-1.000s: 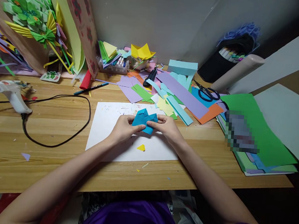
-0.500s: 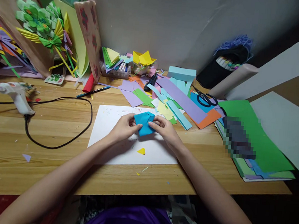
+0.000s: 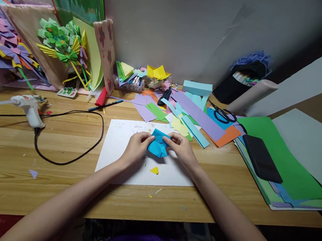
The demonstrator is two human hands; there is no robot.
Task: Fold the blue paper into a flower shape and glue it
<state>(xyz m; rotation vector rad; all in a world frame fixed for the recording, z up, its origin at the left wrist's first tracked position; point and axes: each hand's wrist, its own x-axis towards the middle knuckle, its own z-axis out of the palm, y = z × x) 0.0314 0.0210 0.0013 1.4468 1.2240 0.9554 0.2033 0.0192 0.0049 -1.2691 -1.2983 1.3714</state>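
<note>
A piece of folded blue paper is held between my two hands, just over a white sheet of paper. My left hand pinches its left edge, thumb on top. On the opposite edge, my right hand grips it with the thumb on the near face. The blue paper has several creases and a small folded flap at its lower right corner. Below it, a small yellow folded paper piece lies on the white sheet.
Left stands a glue gun with a looping black cord. Coloured paper strips and scissors lie behind my hands. At right, a black phone rests on green paper. Paper flowers stand back left.
The blue paper has been turned in my hands, so its flap now sits at the lower right instead of the top. The whole view has shifted slightly; both hands keep their grip.
</note>
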